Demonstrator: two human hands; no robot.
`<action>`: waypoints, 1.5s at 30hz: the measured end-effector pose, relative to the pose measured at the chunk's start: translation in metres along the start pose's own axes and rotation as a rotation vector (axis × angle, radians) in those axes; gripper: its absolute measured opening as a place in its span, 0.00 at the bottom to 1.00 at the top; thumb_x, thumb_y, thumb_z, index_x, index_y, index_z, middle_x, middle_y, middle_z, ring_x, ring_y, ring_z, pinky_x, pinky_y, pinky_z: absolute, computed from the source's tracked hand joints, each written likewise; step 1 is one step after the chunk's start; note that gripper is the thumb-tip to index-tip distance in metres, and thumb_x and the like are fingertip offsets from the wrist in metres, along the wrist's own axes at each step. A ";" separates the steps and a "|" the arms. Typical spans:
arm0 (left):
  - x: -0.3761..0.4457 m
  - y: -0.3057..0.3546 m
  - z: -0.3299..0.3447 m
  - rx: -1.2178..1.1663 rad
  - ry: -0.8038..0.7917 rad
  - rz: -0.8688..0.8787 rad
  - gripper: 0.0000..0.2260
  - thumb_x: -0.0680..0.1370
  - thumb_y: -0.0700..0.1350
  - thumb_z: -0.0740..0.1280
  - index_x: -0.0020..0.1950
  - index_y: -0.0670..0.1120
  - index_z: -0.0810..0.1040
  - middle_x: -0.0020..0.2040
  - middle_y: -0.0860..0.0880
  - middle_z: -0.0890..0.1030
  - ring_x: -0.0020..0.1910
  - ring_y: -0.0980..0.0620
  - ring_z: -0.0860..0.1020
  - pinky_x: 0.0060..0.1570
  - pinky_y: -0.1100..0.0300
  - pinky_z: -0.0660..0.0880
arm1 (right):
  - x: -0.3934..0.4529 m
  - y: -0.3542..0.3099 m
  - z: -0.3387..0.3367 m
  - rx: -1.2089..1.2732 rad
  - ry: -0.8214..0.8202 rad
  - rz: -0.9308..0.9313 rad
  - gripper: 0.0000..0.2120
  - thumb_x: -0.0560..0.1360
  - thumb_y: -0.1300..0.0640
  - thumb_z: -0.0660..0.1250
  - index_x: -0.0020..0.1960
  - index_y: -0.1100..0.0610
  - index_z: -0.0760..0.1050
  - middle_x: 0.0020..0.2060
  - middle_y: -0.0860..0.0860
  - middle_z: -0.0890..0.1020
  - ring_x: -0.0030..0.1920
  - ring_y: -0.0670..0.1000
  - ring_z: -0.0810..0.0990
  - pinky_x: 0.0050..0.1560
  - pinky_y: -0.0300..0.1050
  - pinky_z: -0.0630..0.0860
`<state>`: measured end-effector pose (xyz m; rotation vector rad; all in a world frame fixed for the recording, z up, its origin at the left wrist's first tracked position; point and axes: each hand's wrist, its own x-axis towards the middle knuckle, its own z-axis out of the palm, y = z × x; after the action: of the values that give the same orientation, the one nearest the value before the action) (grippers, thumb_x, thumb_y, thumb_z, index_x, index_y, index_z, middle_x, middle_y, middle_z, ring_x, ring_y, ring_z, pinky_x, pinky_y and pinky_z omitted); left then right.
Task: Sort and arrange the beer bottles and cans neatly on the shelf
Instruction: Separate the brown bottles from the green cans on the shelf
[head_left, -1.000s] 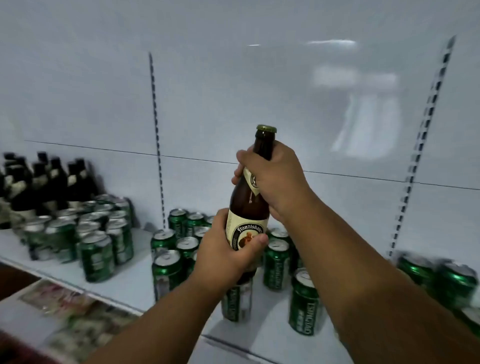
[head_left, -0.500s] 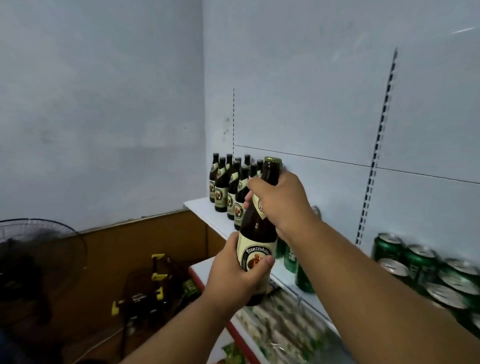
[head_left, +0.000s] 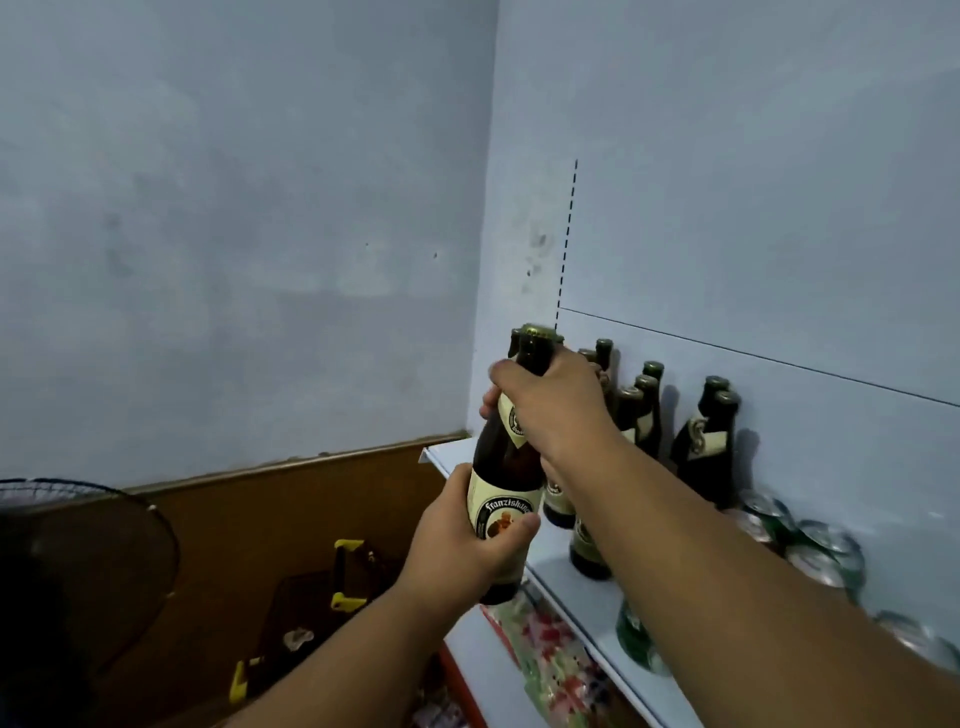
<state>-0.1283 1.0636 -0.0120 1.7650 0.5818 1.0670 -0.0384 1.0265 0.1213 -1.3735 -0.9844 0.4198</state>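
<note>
My left hand (head_left: 467, 540) gripped the bottle (head_left: 506, 483) at its label, my right hand (head_left: 550, 410) its neck; other bottles (head_left: 706, 447) and cans (head_left: 826, 545) stood right on the shelf (head_left: 587, 592).

Left wall: you face a pale blue painted wall (head_left: 234, 234), scuffed and faintly stained.
Lower wall: you see a brown wooden panel (head_left: 291, 509) under it, topped by a thin trim.
Back panel: to your right, a white metal shelving backboard (head_left: 753, 197) with a slotted upright strip (head_left: 567, 239).
Corner: a dark round fan grille (head_left: 88, 561) sits at your lower left.
Light: dim, even.
</note>
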 end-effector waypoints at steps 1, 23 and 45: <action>0.014 -0.008 -0.009 -0.001 0.009 -0.004 0.20 0.71 0.50 0.77 0.57 0.60 0.71 0.48 0.56 0.83 0.48 0.61 0.82 0.44 0.64 0.80 | 0.014 0.005 0.013 -0.008 -0.003 -0.003 0.04 0.74 0.59 0.67 0.44 0.60 0.79 0.34 0.56 0.84 0.38 0.56 0.86 0.46 0.57 0.83; 0.343 -0.171 -0.082 -0.124 -0.173 0.079 0.13 0.72 0.57 0.73 0.53 0.58 0.74 0.43 0.57 0.83 0.43 0.61 0.82 0.43 0.57 0.82 | 0.312 0.076 0.121 -0.348 0.085 0.120 0.13 0.74 0.46 0.70 0.48 0.56 0.78 0.45 0.55 0.85 0.49 0.55 0.84 0.60 0.58 0.78; 0.488 -0.232 0.019 -0.294 -0.737 0.097 0.16 0.74 0.58 0.71 0.59 0.56 0.75 0.51 0.54 0.84 0.50 0.57 0.83 0.51 0.51 0.81 | 0.435 0.080 0.046 -0.995 0.274 0.314 0.10 0.74 0.59 0.73 0.49 0.65 0.78 0.42 0.60 0.86 0.41 0.60 0.86 0.47 0.59 0.83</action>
<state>0.1511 1.5259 -0.0269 1.7678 -0.1129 0.4617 0.1916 1.4021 0.1871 -2.4239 -0.7563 -0.0767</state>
